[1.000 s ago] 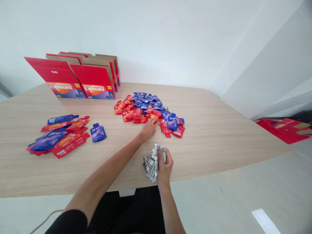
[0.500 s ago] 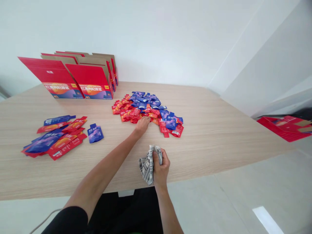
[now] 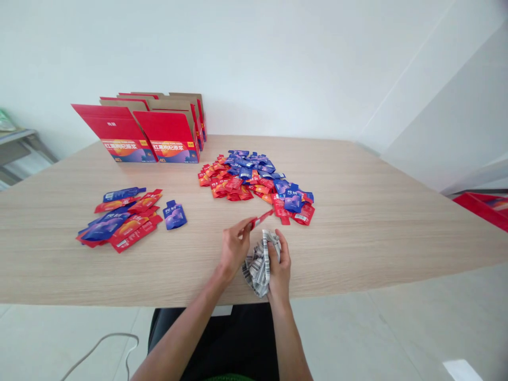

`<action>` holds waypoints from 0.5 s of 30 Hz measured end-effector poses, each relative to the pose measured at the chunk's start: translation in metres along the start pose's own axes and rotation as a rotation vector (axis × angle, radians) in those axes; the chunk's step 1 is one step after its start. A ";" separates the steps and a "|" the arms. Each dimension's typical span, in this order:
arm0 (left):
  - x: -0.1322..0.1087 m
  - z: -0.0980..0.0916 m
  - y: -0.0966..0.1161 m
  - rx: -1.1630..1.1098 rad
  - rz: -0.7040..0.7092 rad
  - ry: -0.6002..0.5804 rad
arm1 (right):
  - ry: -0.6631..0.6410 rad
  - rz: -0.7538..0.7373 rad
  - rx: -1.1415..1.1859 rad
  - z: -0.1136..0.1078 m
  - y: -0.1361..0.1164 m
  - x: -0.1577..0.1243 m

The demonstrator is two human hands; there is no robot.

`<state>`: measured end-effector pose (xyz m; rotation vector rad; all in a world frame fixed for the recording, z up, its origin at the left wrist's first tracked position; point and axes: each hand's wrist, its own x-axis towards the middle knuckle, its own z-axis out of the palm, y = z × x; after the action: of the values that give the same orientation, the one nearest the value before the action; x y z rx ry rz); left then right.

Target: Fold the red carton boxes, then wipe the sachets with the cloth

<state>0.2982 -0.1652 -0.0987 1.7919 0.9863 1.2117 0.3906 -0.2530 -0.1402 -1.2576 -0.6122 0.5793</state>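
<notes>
My left hand [image 3: 233, 246] pinches one end of a red sachet [image 3: 262, 218] and holds it just above the wooden table [image 3: 357, 222], close in front of me. Right beside it, my right hand [image 3: 279, 264] is closed round a crumpled striped grey-and-white cloth [image 3: 257, 266]. The sachet's free end points toward a big loose pile of red and blue sachets [image 3: 256, 182] a short way beyond both hands.
A smaller spread of red and blue sachets [image 3: 121, 222] lies at the left, with one blue sachet [image 3: 175, 216] beside it. Several open red cartons [image 3: 153, 132] stand at the back left against the wall. Another red carton [image 3: 486, 206] shows at the right edge.
My left hand reached into the big pile, closed on a red sachet and drew it back beside the right hand. The cloth stayed in my right hand.
</notes>
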 end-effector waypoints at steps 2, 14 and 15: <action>-0.031 -0.003 0.015 -0.083 -0.014 -0.044 | -0.004 0.039 0.038 0.000 0.001 0.001; -0.065 -0.024 0.004 -0.715 -0.461 -0.035 | -0.404 -0.228 -0.149 0.013 -0.032 -0.013; -0.066 -0.026 0.003 -0.708 -0.463 -0.029 | -0.425 -0.263 -0.172 0.016 -0.035 -0.017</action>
<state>0.2573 -0.2212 -0.1140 0.9606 0.7607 1.0501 0.3696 -0.2607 -0.1047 -1.1935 -1.1848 0.5847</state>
